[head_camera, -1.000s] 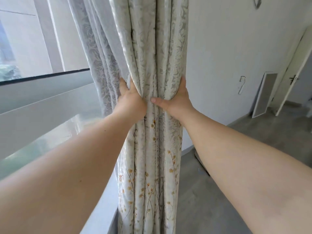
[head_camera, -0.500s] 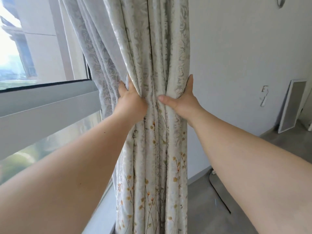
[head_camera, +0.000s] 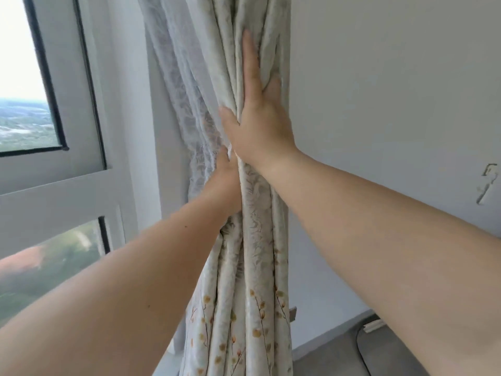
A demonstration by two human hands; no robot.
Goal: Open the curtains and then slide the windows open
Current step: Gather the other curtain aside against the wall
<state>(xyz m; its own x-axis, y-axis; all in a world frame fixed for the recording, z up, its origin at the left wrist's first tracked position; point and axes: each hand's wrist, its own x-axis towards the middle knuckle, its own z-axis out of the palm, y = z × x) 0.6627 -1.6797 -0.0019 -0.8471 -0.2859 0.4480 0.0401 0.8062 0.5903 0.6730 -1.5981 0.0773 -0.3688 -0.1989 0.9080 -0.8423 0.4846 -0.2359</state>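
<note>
The pale patterned curtain (head_camera: 257,240) hangs bunched into a narrow column against the wall corner, with a sheer lace layer on its left side. My right hand (head_camera: 257,123) lies flat on the folds, fingers stretched upward and thumb out to the left, pressing the fabric toward the wall. My left hand (head_camera: 226,183) sits lower, partly tucked behind the folds and under the right wrist, so its fingers are hidden. The window (head_camera: 35,85) at the left is uncovered, its grey frame and dark seals closed.
A white wall (head_camera: 393,104) stands right of the curtain with a small hook (head_camera: 488,183) on it. Grey floor and a dark cable (head_camera: 360,346) show at the lower right. A lower glass pane (head_camera: 48,267) sits under the window's crossbar.
The view has swung closer and upward. My right hand slid up the curtain and flattened out, while my left hand stayed low in the folds. The bundle now sits tighter against the wall.
</note>
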